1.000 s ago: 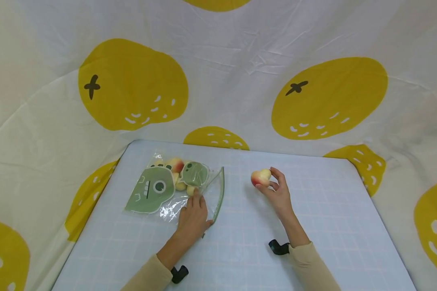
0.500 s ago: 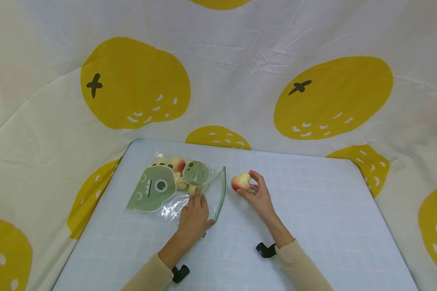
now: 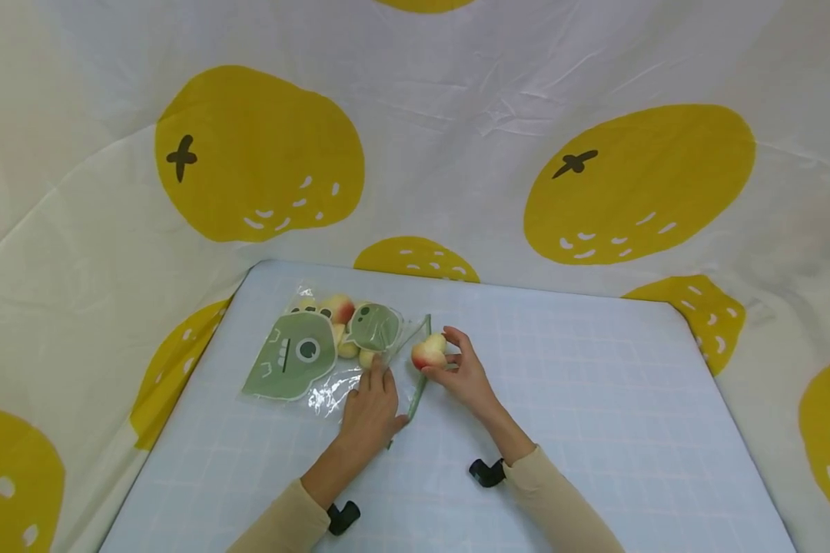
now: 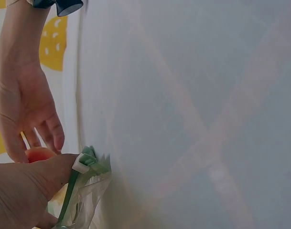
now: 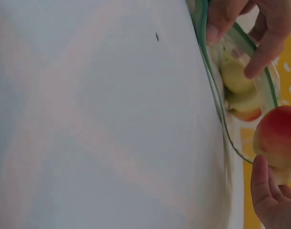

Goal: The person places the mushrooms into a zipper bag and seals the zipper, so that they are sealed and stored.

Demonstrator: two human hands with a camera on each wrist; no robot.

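Note:
A clear zip bag point(image 3: 283, 359) with a green cartoon monster print lies on the table's left half, several yellow and reddish fruits point(image 5: 238, 78) inside it. My left hand point(image 3: 370, 403) holds the bag by its mouth, thumb at the green zip edge point(image 4: 71, 191) and fingers bent over the upper rim. In the right wrist view the mouth stands apart. My right hand point(image 3: 466, 382) grips a red-and-yellow pear-shaped fruit point(image 3: 429, 352) between thumb and fingers, just over the zip edge in the head view. Up close, this fruit point(image 5: 279, 138) is outside the mouth.
A pale blue checked cloth covers the table point(image 3: 581, 384). Behind it hangs a white curtain point(image 3: 449, 153) with large yellow fruit prints. Black camera mounts point(image 3: 486, 473) sit at both wrists.
My right hand has moved left with the pear-shaped fruit, from open table to the bag's mouth. The left hand has stayed at the bag, and the view has shifted slightly.

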